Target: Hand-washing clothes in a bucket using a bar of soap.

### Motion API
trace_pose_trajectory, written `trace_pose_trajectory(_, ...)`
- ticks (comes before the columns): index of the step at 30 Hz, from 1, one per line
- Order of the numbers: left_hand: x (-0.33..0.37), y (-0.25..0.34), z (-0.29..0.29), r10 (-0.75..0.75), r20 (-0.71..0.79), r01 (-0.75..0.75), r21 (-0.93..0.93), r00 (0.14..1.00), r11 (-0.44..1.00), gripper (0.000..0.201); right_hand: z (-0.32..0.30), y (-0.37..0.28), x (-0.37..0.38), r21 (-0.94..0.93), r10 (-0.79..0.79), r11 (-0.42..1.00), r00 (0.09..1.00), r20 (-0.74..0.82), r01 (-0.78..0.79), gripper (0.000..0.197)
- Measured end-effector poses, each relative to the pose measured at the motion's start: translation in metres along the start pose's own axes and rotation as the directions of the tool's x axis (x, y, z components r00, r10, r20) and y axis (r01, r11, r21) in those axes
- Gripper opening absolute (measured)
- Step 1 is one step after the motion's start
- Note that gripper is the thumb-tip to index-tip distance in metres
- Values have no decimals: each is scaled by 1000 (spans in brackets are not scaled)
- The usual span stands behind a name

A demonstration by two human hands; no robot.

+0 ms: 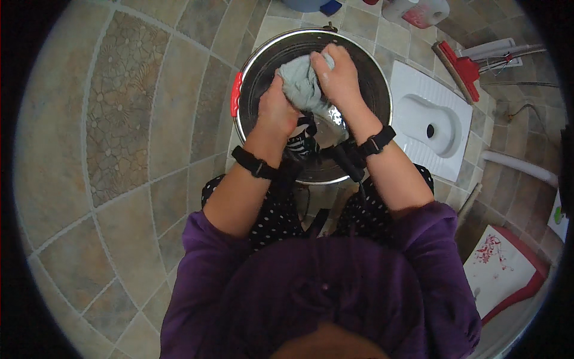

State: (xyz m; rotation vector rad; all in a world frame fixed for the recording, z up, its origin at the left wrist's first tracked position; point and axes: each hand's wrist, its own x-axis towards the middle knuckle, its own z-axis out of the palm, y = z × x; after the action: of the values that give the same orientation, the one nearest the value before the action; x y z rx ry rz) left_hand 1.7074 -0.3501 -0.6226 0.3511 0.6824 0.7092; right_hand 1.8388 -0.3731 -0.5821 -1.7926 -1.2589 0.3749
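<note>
Both of my hands are over a round metal basin (382, 78) with a red grip on its left side. Between them is a bunched pale grey-green cloth (302, 84). My left hand (277, 109) grips the cloth's left side, and my right hand (338, 76) is closed on its upper right part. Lower in the basin lies a dark, white-patterned cloth (303, 142), beside what looks like wet, shiny water. Black straps are around both wrists; dark pieces hanging near them partly cover the basin's near side.
Right of the basin, a white squat toilet (442, 122) is set in the tiled floor. A red floor squeegee (457, 69) leans beyond it. At the far edge stands a white jug (418, 11). A white and red bin (505, 266) is at lower right; a tiled wall (128, 102) runs along the left.
</note>
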Motion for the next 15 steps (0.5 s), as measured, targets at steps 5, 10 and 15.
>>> trace_pose_trajectory(5,-20,19,35,-320,265,373,-178,909,911,52,-12,-21,-11,103,-384,923,910,159,371,13)
trace_pose_trajectory(10,-7,16,2,-137,238,174,-142,961,974,46,0,-76,-48,-341,-565,358,492,662,869,14)
trace_pose_trajectory(15,-6,-7,14,-189,93,209,-324,978,922,37,12,-21,-32,-89,-284,948,937,202,306,17)
